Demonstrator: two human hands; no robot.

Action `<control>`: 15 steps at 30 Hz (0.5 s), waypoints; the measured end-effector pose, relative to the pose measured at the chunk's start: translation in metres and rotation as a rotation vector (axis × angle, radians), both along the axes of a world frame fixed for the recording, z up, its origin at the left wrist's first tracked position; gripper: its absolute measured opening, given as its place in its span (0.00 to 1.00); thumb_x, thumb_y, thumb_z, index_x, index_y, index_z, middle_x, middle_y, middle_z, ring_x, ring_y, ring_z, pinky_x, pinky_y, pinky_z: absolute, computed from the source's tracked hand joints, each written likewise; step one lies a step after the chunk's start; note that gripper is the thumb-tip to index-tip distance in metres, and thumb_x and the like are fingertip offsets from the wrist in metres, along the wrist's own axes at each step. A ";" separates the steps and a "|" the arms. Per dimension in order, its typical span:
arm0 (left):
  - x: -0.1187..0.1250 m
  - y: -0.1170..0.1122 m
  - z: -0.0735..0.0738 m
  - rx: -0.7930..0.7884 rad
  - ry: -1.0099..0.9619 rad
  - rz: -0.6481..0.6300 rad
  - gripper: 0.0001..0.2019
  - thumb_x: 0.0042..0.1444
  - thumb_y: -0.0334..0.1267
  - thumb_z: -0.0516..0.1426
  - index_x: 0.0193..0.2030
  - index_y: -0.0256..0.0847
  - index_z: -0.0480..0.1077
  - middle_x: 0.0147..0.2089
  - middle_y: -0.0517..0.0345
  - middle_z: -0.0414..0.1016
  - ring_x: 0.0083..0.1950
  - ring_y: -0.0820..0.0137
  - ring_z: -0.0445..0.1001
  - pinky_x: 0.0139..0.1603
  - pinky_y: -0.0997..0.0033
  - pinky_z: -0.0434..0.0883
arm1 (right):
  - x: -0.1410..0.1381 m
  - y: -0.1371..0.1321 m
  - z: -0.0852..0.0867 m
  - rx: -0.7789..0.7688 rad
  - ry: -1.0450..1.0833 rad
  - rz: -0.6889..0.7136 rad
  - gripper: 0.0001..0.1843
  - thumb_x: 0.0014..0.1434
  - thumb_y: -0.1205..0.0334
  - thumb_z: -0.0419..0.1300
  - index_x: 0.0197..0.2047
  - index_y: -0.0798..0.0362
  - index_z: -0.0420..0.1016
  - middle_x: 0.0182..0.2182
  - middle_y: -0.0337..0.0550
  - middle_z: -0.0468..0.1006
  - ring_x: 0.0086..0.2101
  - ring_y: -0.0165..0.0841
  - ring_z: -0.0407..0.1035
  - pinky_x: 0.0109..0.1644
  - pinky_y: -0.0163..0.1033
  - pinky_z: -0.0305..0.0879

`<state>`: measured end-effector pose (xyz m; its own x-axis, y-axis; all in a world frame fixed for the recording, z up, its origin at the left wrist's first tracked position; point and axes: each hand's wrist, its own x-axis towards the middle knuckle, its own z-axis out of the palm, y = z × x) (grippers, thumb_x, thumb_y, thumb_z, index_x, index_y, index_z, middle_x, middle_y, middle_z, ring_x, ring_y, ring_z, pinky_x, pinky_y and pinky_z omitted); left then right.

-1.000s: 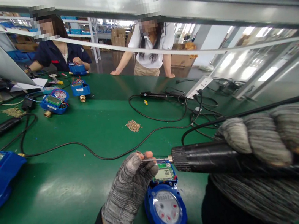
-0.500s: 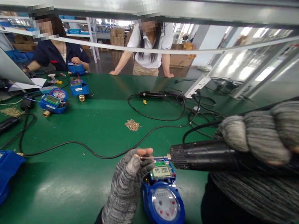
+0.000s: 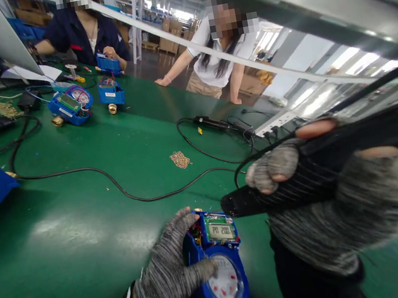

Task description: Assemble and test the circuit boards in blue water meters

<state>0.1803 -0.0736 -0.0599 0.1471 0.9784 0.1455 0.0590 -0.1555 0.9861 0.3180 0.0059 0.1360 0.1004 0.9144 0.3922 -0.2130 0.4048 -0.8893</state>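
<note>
The left hand (image 3: 174, 271) loosely grasped the blue meter (image 3: 226, 270) on the worktop (image 3: 84, 266); a weak hold might have let it swivel. The right hand (image 3: 337, 224) gripped a black power screwdriver (image 3: 245, 201), whose slip could have scarred the exposed circuit board (image 3: 212, 221). A small white label (image 3: 110, 95) farther back was unreadable; the near display (image 3: 220, 231) apparently showed "PN 200".

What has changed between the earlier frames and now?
The left hand has left the tip of the driver and come down, spread, onto the blue meter. The right hand still grips the driver, fingers rearranged, its rear tilted up. The meter's display changed after the first frame. The pile of small parts stayed put.
</note>
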 end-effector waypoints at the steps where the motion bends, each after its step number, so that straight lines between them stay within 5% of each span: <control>1: 0.001 -0.001 -0.002 -0.002 -0.008 0.010 0.37 0.51 0.47 0.68 0.67 0.56 0.60 0.74 0.53 0.53 0.75 0.50 0.52 0.74 0.42 0.53 | -0.004 0.001 -0.002 -0.020 0.043 0.003 0.20 0.46 0.45 0.73 0.38 0.46 0.76 0.19 0.31 0.74 0.19 0.31 0.66 0.23 0.38 0.66; 8: 0.001 0.000 -0.003 -0.048 -0.065 -0.010 0.39 0.48 0.48 0.70 0.66 0.58 0.60 0.76 0.53 0.47 0.76 0.49 0.46 0.74 0.40 0.51 | -0.018 0.003 -0.005 -0.079 0.087 -0.038 0.22 0.40 0.49 0.78 0.34 0.48 0.77 0.19 0.33 0.72 0.20 0.30 0.64 0.22 0.38 0.65; 15: 0.001 -0.004 -0.001 -0.061 -0.151 -0.142 0.53 0.39 0.48 0.74 0.70 0.57 0.52 0.77 0.49 0.36 0.77 0.42 0.42 0.74 0.37 0.49 | -0.020 0.007 -0.013 -0.099 0.044 -0.009 0.21 0.44 0.49 0.75 0.37 0.49 0.76 0.22 0.34 0.72 0.20 0.31 0.65 0.23 0.39 0.63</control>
<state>0.1811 -0.0780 -0.0608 0.2651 0.9570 0.1176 -0.1084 -0.0916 0.9899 0.2977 0.0130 0.1233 0.1236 0.9475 0.2950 -0.2491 0.3174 -0.9150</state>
